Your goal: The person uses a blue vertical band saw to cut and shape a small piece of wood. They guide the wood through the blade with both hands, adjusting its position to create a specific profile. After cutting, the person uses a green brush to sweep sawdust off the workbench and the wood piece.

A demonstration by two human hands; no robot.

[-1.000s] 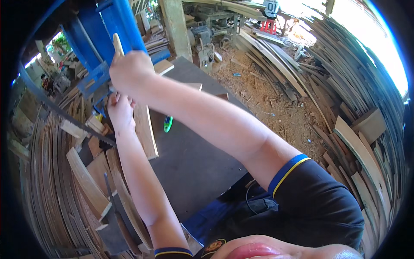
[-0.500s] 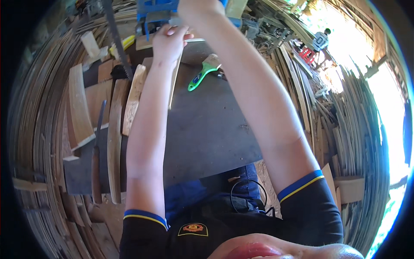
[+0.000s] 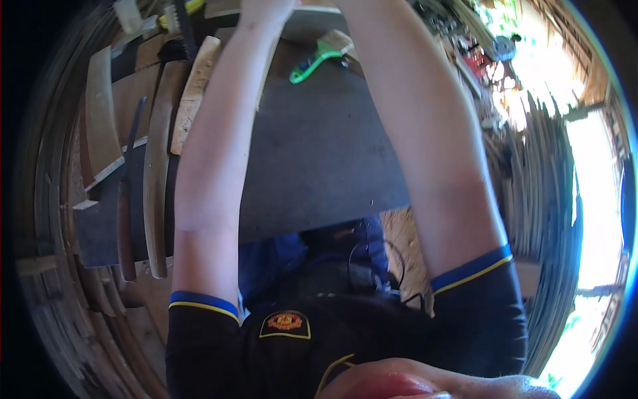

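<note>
At the top edge shows only the back of my left hand [image 3: 266,8]; its fingers lie outside the picture. My right forearm [image 3: 425,100] reaches up the same way, and the hand itself is cut off. Beside my left forearm runs the pale edge of a thin wooden strip [image 3: 268,74], partly covered by the arm. Between the two arms a paintbrush [image 3: 312,65] with a green handle lies on the dark tabletop [image 3: 319,146]. Whether either hand holds anything cannot be seen.
Left of my arm lie curved wooden pieces [image 3: 157,179], a rough block [image 3: 194,100], a slim metal tool with a wooden handle [image 3: 126,226] and a toothed saw blade [image 3: 182,30]. Stacked wooden strips [image 3: 541,213] stand at the right. Another person [image 3: 504,48] is in the background.
The view has tilted down, so the table things sit higher in the picture. Both hands have slid up, the right one fully out of view, the left one nearly so.
</note>
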